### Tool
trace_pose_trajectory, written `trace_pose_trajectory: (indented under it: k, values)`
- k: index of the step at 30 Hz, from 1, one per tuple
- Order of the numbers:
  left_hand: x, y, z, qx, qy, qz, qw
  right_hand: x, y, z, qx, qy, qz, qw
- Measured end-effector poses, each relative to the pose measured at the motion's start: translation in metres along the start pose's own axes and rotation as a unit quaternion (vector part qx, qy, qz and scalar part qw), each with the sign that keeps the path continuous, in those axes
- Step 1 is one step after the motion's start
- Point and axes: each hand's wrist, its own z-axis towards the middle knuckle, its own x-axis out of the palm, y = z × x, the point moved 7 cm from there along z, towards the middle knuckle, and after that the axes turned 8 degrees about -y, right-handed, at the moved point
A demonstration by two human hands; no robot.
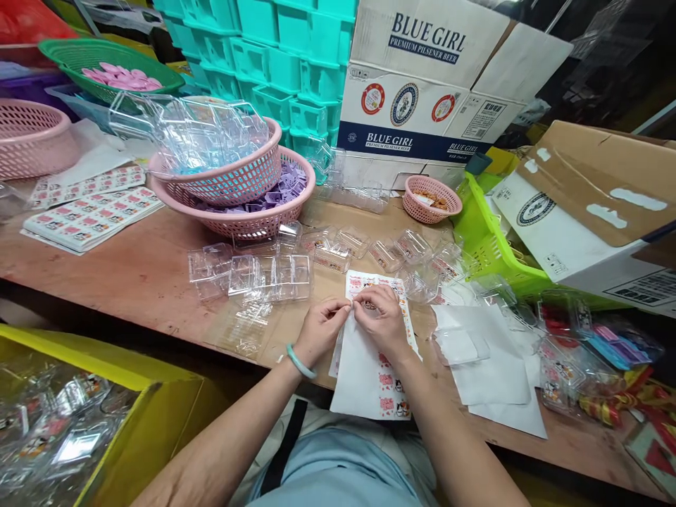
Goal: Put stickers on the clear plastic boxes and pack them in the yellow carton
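A sheet of stickers (395,387) with pink and cat prints lies in front of me, its near end at the table edge. White backing without prints (355,373) shows along its left part. Over the sheet, my left hand (323,327), with a pale green bangle on the wrist, is closed in a pinch. My right hand (383,320) also pinches, its fingertips meeting those of the left. Whatever is between the fingers is too small to make out. Just beyond are several clear plastic boxes (332,258) with stickers on them. Plain clear boxes (270,277) stand to the left.
Stacked pink baskets (232,224) hold clear and purple pieces. Sticker sheets (89,218) are piled at left. White papers (489,373) and a lime green crate (483,239) are at right. A yellow bin (158,415) of clear boxes stands at lower left. Cartons (417,91) rise behind.
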Motion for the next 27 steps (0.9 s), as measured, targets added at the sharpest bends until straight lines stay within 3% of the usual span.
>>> trace_pose_trajectory:
  k: [3,5,7,9,11,13,15,16,18,19,21,23,25,27]
  values:
    - [0.004,0.009,-0.001,-0.038,-0.006,-0.025,0.999,0.001,-0.013,-0.002,0.057,-0.029,0.031,0.997]
    - [0.005,0.021,-0.001,-0.096,-0.022,-0.064,0.993,0.0,-0.031,-0.004,0.142,-0.067,0.1,0.983]
    - [0.002,0.033,0.001,-0.144,-0.052,-0.087,0.984,-0.008,-0.051,-0.004,0.234,-0.15,0.195,0.94]
    - [-0.003,0.037,0.003,-0.166,-0.084,-0.085,0.979,-0.023,-0.066,-0.003,0.285,-0.247,0.268,0.887]
    - [-0.009,0.029,0.003,-0.139,-0.119,-0.062,0.981,-0.044,-0.068,0.0,0.275,-0.325,0.275,0.862]
    - [-0.013,0.004,-0.001,-0.05,-0.151,-0.023,0.987,-0.068,-0.051,0.004,0.199,-0.355,0.199,0.891]
    - [-0.005,-0.022,-0.01,0.027,-0.136,-0.006,0.99,-0.078,-0.018,0.005,0.059,-0.309,0.063,0.947]
    - [0.004,-0.029,-0.014,0.026,-0.101,-0.026,0.994,-0.073,0.0,0.001,-0.02,-0.25,-0.004,0.968]
    - [0.025,-0.027,-0.022,-0.067,-0.013,-0.128,0.989,-0.054,0.026,-0.014,-0.141,-0.117,-0.087,0.979]
    - [0.034,-0.022,-0.025,-0.129,0.014,-0.188,0.973,-0.046,0.033,-0.024,-0.168,-0.071,-0.101,0.978]
    - [0.044,-0.01,-0.028,-0.23,0.014,-0.283,0.931,-0.042,0.032,-0.039,-0.136,-0.057,-0.099,0.984]
    - [0.047,-0.002,-0.027,-0.273,-0.013,-0.319,0.908,-0.052,0.015,-0.047,-0.02,-0.108,-0.059,0.992]
    - [0.053,0.001,-0.025,-0.281,-0.002,-0.313,0.907,-0.06,-0.011,-0.05,0.117,-0.118,0.032,0.985]
    - [0.063,0.002,-0.025,-0.28,0.034,-0.287,0.916,-0.068,-0.035,-0.047,0.21,-0.103,0.129,0.964]
